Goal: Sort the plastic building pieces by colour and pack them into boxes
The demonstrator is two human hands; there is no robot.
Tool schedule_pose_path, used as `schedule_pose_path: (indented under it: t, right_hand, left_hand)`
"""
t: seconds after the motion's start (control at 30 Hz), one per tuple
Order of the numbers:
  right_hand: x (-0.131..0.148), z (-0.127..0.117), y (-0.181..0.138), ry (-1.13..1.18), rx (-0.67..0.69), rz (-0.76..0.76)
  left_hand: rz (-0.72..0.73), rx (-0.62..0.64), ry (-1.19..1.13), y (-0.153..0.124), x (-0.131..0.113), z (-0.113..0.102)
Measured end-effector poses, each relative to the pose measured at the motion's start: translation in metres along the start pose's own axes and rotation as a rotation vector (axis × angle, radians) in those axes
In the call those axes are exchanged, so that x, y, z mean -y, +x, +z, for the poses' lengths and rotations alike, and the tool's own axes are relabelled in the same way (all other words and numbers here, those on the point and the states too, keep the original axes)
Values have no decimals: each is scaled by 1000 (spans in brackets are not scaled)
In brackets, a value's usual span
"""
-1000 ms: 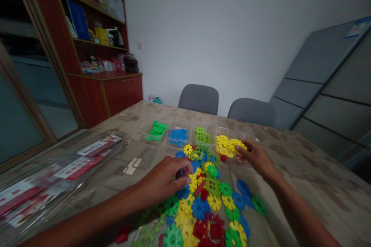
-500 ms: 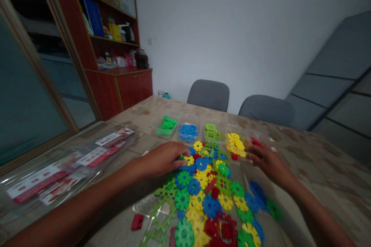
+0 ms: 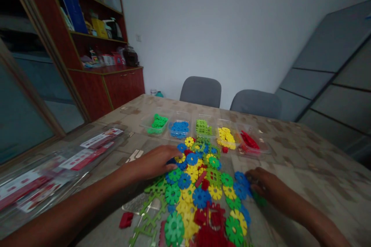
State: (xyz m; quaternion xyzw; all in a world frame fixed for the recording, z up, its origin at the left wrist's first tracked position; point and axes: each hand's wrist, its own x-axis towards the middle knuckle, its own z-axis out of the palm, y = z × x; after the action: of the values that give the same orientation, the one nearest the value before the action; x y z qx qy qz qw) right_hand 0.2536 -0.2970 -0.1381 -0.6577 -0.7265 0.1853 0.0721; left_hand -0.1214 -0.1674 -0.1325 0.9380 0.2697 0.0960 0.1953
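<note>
A heap of flower-shaped interlocking plastic discs, blue, green and yellow, with square lattice pieces, spreads down the middle of the table. My left hand point(image 3: 158, 161) rests at the heap's left side, thumb and fingers apart, beside a yellow disc point(image 3: 180, 158); its fingertips partly hide the nearby pieces. At the heap's right edge my right hand point(image 3: 262, 183) hovers low with loosely bent, parted fingers and nothing visible in them. Close under it are blue discs point(image 3: 240, 191) and a green disc point(image 3: 259, 198), which the hand partly covers.
Behind the heap stand clear boxes in a row, holding green pieces point(image 3: 159, 121), blue pieces point(image 3: 179, 129), lattice pieces point(image 3: 203, 127), yellow discs point(image 3: 226, 138) and red pieces point(image 3: 249, 140). Plastic packages point(image 3: 87, 156) lie left. Grey chairs point(image 3: 200, 92) stand beyond the table.
My right hand has come back from the boxes of yellow and red pieces to the heap's right edge. My left hand stays by the yellow disc. The view has shifted slightly right.
</note>
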Motion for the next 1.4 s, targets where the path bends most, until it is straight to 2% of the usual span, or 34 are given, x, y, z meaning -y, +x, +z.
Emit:
schedule_pose_path:
  t: [0.13, 0.2, 0.33, 0.53, 0.7, 0.9, 1.07, 1.23, 1.33, 1.4]
  right_hand:
    - [31, 2, -1, 173, 25, -141]
    - [39, 0, -3, 225, 16, -161]
    - [47, -4, -5, 194, 25, -173]
    - [62, 10, -8, 214, 118, -199]
    - [63, 26, -12, 171, 58, -150]
    - [70, 36, -5, 190, 12, -132]
    - [68, 20, 1, 340, 77, -158]
    - [51, -5, -6, 363, 109, -135]
    - [43, -6, -8, 330, 162, -106]
    - [42, -2, -5, 285, 137, -105]
  left_hand:
    - [0, 46, -25, 1, -12, -5]
    - [-1, 42, -20, 0, -17, -9]
    - [63, 3, -25, -3, -25, -12]
    - [101, 70, -53, -11, -31, -10]
    - [88, 33, -40, -11, -33, -6]
    - [30, 88, -2, -8, -47, 4]
    - [7, 121, -31, -7, -46, 10]
    - [16, 126, -43, -7, -42, 13]
    - [-7, 141, -54, -7, -44, 11]
    - [-43, 152, -61, -7, -46, 9]
